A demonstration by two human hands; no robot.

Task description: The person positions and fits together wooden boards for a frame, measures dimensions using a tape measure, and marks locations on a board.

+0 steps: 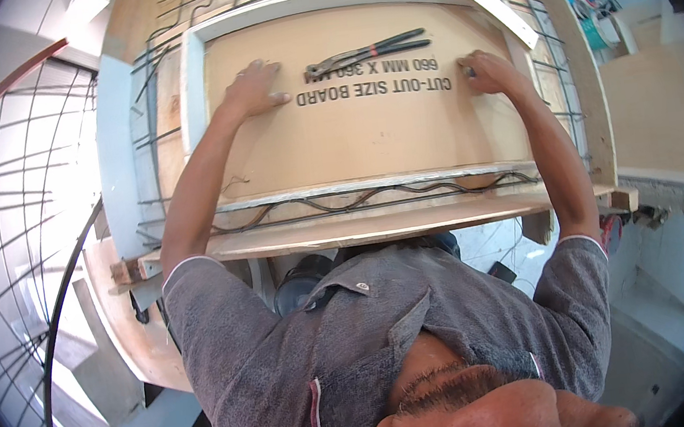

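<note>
Across the upper middle of the frame: board is enclosed by white rim | pliers laid on it, top centre, seemingly for reach by either hand | left hand, upper left: fingers spread, board touched, nothing gripped | right hand, upper right: fingers curled in; whether anything is pinched cannot be told

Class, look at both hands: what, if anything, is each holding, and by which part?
The left hand , spread over the board, holds nothing. The right hand is curled; whether it grips anything cannot be told. The pliers lie unheld.
</note>
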